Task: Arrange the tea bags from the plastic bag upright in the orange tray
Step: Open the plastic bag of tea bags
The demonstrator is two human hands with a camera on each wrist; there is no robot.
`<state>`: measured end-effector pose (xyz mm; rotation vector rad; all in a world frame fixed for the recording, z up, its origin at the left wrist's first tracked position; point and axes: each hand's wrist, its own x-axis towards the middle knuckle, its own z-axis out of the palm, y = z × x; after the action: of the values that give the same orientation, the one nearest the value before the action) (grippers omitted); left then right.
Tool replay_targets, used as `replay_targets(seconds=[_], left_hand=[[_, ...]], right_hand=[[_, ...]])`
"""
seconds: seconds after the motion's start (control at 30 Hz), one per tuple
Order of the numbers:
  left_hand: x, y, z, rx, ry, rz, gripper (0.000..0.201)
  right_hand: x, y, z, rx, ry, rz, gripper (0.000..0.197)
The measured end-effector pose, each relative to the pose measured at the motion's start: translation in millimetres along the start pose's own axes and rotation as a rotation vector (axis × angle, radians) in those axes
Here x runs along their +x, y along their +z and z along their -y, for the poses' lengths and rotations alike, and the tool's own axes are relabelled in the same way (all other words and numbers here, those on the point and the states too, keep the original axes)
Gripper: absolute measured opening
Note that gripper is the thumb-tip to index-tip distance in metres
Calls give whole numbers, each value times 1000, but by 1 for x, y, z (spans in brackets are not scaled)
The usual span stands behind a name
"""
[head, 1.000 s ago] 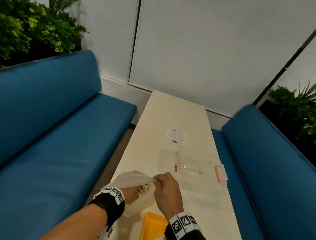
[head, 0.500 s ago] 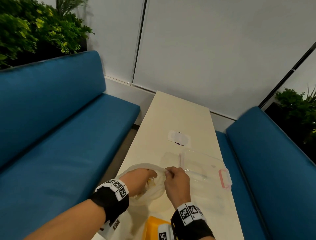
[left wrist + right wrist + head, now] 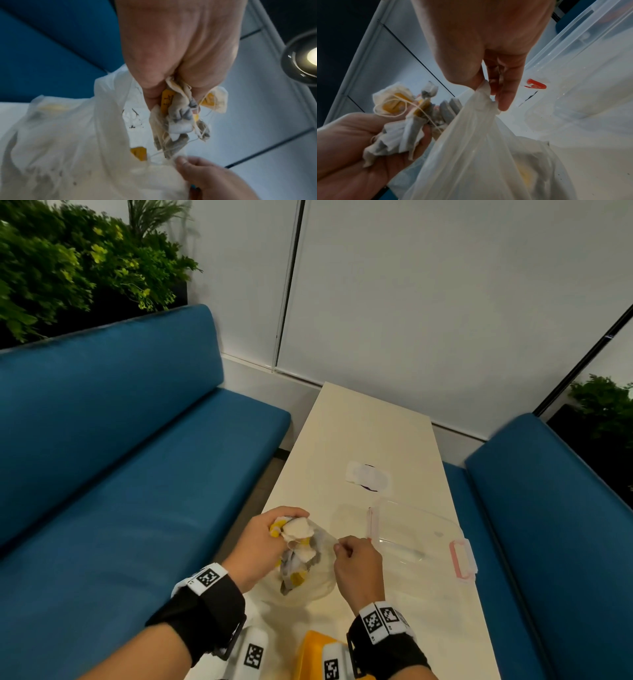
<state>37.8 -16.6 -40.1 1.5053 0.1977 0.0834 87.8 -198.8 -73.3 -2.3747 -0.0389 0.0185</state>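
My left hand (image 3: 270,537) grips a crumpled bunch of tea bags (image 3: 296,530) with yellow tags and loose strings, lifted just above the mouth of the thin white plastic bag (image 3: 308,587). The bunch (image 3: 180,116) hangs from my curled fingers in the left wrist view, and shows as tea bags (image 3: 406,116) in the right wrist view. My right hand (image 3: 356,563) pinches the bag's rim (image 3: 485,86) and holds it up. More tea bags lie inside the bag. A corner of the orange tray (image 3: 308,655) shows at the bottom edge, partly hidden by my right wrist.
A clear plastic lid (image 3: 418,535) with pink clips lies on the cream table (image 3: 370,433) right of the bag. A small white paper scrap (image 3: 368,475) sits farther back. Blue benches (image 3: 137,491) flank the table on both sides.
My left hand, which was inside the bag, has come up out of it with a bunch of tea bags. My right hand has kept its pinch on the rim.
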Motion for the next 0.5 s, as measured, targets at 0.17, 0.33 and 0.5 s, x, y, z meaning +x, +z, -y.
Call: replay_targets(seconds=[0.17, 0.33, 0.5], left_hand=[[-11, -1, 3, -344, -150, 13, 34], [-23, -1, 0, -549, -198, 29, 36], [-33, 4, -9, -677, -238, 57, 36]], right_hand=[[-17, -12, 0, 20, -24, 55, 18], [-47, -37, 8, 156, -87, 9, 35], [-64, -52, 22, 397, -67, 293, 49]])
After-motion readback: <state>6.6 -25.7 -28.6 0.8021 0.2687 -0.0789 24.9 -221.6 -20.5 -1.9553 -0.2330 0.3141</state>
